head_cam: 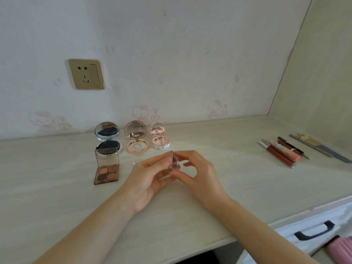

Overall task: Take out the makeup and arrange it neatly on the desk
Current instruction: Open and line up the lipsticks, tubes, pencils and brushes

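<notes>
Pinched between left hand (150, 175) and right hand (200, 173), small clear compact (173, 161) on edge, just in front of open compacts (136, 139).

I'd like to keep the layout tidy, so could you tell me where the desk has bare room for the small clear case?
Bare desk runs between the smallest pink compact and the lip glosses, and along the near edge. It is crowded at the left by the eyeshadow palette.
</notes>
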